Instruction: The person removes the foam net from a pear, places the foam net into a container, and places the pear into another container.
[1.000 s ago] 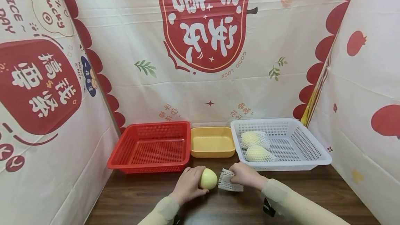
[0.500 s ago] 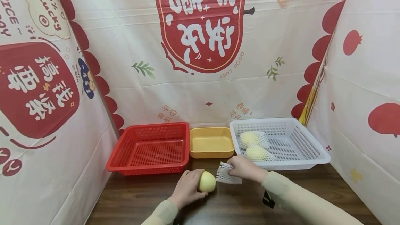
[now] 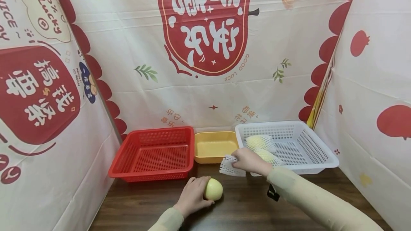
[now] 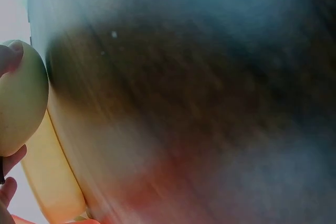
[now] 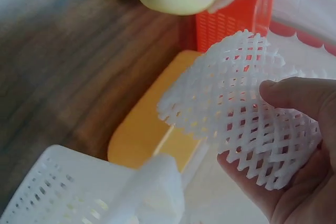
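A smooth, pale yellow-green fruit, like an apple or pear, is gripped from its left side by my left hand, low over the wooden table. The left wrist view shows a thumb and fingertips on this fruit. My right hand pinches a white foam net sleeve in front of the yellow tray. In the right wrist view, the thumb lies across the flattened net, with fingers behind it. Two net-wrapped fruits sit in the left part of the white basket.
A red perforated basket stands at the back left, beside the yellow tray. The white basket flanks the tray on the right. Printed cloth walls enclose the dark wooden table at the back and both sides.
My right hand has moved away from the fruit, back toward the yellow tray and white basket, carrying the foam net. The left hand keeps its grip on the fruit, almost in place.
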{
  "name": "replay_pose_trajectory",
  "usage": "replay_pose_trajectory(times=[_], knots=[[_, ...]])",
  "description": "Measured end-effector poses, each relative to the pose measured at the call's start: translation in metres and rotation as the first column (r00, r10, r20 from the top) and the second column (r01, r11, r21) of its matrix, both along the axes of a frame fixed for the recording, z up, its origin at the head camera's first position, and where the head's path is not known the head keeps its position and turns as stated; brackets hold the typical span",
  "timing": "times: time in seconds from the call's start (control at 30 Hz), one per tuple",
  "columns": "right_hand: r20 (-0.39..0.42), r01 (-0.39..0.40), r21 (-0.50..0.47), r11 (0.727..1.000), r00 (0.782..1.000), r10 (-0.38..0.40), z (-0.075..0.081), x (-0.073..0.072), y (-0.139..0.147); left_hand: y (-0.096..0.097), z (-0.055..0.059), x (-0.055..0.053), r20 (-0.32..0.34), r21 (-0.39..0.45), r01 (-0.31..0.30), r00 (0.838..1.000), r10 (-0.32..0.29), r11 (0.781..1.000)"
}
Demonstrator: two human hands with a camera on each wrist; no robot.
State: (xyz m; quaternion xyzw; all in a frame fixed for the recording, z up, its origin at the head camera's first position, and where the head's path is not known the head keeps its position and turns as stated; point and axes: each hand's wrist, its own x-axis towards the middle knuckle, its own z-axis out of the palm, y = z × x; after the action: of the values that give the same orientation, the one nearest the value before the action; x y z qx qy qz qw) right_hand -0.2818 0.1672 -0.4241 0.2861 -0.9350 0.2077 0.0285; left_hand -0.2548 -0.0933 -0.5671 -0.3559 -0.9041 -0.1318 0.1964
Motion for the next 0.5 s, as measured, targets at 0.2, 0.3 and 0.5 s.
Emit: replay_pose_trajectory(times=[0.2, 0.3, 0.5], knots=[[0.004, 0.037, -0.021, 0.999, 0.999, -0.037, 0.012, -0.011, 0.001, 0.0, -0.002, 0.0, 0.017, -0.005, -0.009, 1.0, 0.009, 1.0], [0.008, 0.062, -0.036, 0.997, 0.998, -0.062, 0.016, -0.021, 0.001, 0.0, -0.003, 0.0, 0.006, -0.003, -0.007, 1.0, 0.007, 1.0], [0.014, 0.108, -0.078, 0.991, 0.994, -0.107, 0.019, -0.041, 0.004, 0.0, -0.004, -0.001, -0.049, 0.007, 0.035, 0.998, -0.034, 0.999]])
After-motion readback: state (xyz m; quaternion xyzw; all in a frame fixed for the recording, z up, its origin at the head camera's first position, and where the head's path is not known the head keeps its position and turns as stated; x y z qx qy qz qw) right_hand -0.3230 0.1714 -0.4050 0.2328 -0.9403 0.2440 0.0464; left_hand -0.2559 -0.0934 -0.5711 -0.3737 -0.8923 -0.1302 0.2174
